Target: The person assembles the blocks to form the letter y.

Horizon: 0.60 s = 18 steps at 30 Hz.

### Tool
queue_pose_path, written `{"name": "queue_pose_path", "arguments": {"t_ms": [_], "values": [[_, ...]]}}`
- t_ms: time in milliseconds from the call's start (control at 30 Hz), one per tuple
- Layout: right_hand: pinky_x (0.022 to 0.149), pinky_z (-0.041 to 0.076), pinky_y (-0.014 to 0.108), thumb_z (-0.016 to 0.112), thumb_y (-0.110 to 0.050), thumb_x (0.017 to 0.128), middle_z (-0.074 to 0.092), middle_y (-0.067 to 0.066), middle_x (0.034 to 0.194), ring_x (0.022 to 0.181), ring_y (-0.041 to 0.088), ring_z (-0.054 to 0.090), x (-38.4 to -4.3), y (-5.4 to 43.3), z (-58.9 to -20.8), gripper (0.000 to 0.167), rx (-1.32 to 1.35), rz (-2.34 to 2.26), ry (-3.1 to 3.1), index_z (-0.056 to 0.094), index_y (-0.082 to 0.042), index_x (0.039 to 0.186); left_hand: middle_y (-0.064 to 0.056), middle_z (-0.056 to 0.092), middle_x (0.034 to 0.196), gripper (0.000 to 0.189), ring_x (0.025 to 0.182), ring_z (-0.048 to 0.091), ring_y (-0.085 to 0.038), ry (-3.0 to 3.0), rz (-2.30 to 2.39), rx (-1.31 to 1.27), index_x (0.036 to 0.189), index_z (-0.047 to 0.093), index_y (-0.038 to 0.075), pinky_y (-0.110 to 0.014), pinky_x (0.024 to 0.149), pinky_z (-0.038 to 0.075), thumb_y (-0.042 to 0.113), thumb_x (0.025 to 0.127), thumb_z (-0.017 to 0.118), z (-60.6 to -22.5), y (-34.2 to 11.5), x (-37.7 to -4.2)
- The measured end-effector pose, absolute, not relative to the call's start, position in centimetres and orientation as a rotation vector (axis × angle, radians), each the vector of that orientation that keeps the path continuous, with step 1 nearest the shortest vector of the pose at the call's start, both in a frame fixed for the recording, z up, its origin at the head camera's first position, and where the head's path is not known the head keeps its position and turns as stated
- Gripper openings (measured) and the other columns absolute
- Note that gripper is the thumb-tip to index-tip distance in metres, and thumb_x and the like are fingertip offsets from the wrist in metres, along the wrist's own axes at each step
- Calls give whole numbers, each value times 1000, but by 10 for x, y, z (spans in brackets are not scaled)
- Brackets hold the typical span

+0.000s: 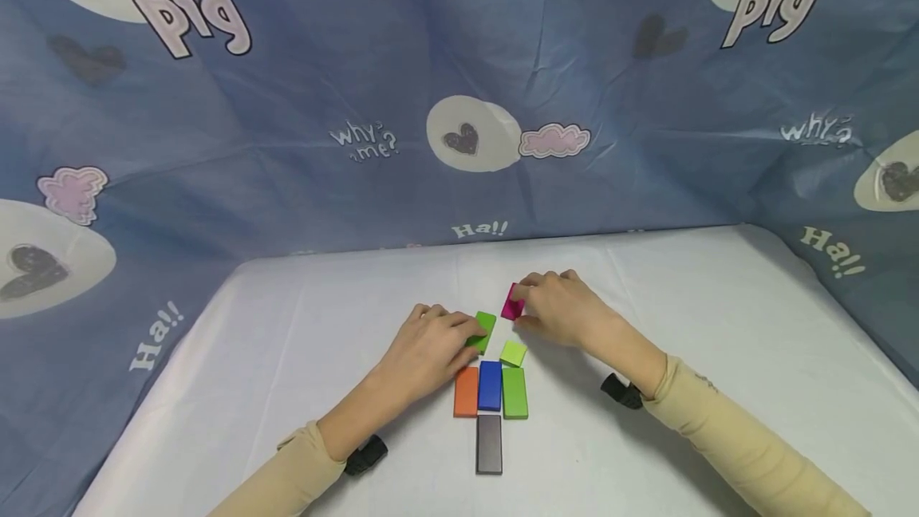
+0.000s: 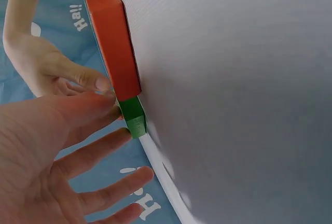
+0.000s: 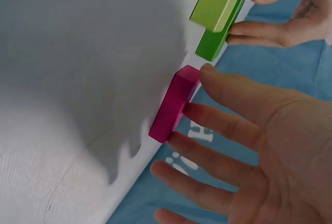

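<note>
My left hand [image 1: 431, 345] holds a tilted green block [image 1: 487, 324] on the white cloth, index finger at its side and thumb towards its near end. Farther right, my right hand [image 1: 563, 309] has thumb and fingers around a small magenta block [image 1: 510, 309]. In the right wrist view the magenta block [image 3: 175, 105] lies against the fingertips, with the thumb by one end. Between the hands sits a yellow-green square block [image 1: 513, 353]. Just nearer, an orange block [image 1: 466, 393], a blue block [image 1: 491, 386] and a second green block [image 1: 514, 394] stand side by side.
A dark grey block [image 1: 490, 445] extends towards me below the blue one. White cloth [image 1: 323, 309] covers the table, and a blue printed curtain [image 1: 301, 102] hangs behind and at both sides. Each wrist carries a black device [image 1: 366, 455].
</note>
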State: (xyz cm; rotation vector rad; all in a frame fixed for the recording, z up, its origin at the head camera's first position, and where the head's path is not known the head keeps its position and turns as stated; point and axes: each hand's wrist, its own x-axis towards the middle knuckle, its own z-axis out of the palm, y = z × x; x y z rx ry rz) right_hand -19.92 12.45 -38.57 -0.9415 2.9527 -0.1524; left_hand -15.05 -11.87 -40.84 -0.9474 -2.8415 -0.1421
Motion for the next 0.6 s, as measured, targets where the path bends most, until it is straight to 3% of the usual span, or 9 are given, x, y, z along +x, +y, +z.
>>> {"name": "queue_pose_path", "arguments": {"t_ms": [333, 433, 600], "values": [[103, 54, 69, 81, -35, 97, 71, 13, 143, 123, 36, 74, -210, 134, -388, 40, -864, -128, 2955, 73, -17, 132, 2, 77, 137, 29, 112, 74, -27, -2855, -180, -981, 131, 77, 27, -46, 99, 53, 36, 104, 72, -410, -113, -153], [102, 55, 68, 82, -35, 97, 71, 13, 143, 122, 36, 74, -212, 137, -389, 39, -872, -130, 2963, 73, -17, 130, 1, 75, 141, 31, 116, 73, -26, -2847, -180, -1000, 134, 76, 26, -45, 100, 53, 36, 105, 71, -410, -112, -154], [104, 54, 67, 81, -36, 97, 68, 14, 146, 127, 38, 71, -213, 140, -390, 41, -884, -136, 2948, 70, -17, 132, 2, 78, 134, 27, 114, 74, -24, -2800, -145, -1015, 130, 78, 27, -42, 97, 54, 35, 105, 71, -411, -108, -154]]}}
